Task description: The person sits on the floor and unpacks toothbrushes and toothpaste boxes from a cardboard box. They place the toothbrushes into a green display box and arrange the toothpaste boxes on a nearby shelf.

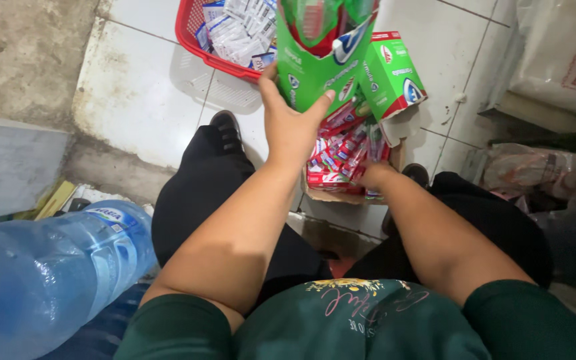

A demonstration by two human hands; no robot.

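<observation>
Left hand [293,130] grips glossy green cardboard box [315,70].

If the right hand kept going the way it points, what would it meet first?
The right hand points down into the cardboard box, so it would probably meet the red packs there first; depth is unclear.

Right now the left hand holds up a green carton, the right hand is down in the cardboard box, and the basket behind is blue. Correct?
Not quite. The head view shows the basket is red. The rest holds: left hand holds up the green carton, right hand in the cardboard box.
</observation>
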